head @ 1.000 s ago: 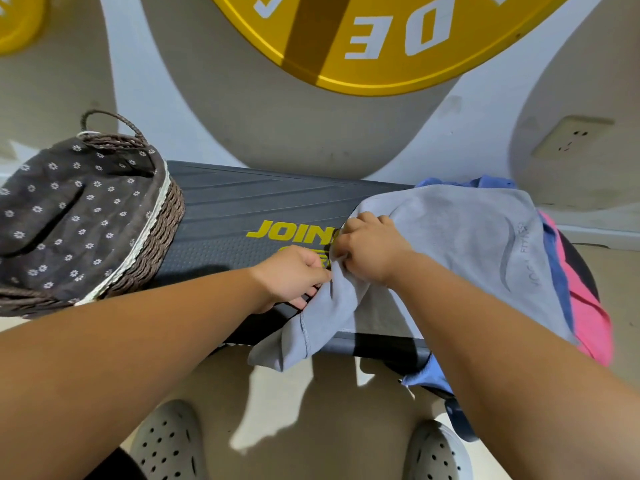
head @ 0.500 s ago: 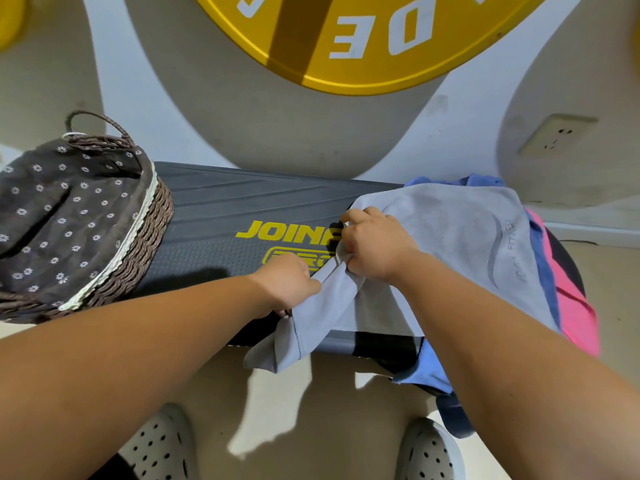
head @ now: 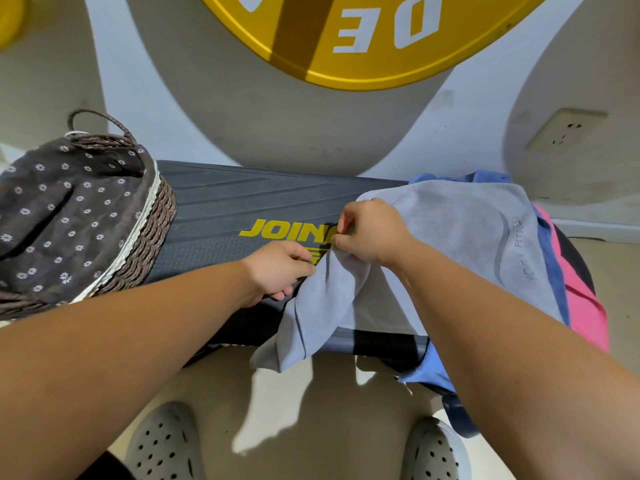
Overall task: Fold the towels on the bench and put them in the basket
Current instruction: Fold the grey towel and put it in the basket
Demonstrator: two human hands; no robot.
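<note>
A grey towel lies on top of a blue towel and a pink towel at the right end of the black bench. Its left part hangs in a fold over the bench's front edge. My right hand pinches the grey towel's left edge on the bench top. My left hand pinches the same edge just below and to the left. A brown wicker basket with a flowered brown lining stands on the bench's left end.
The bench stands against a wall with a big yellow disc above and a socket at the right. My two grey perforated shoes are on the floor in front of the bench.
My hands have drawn slightly apart along the grey towel's edge, the left one lower and nearer me. The hanging fold has lengthened over the front edge.
</note>
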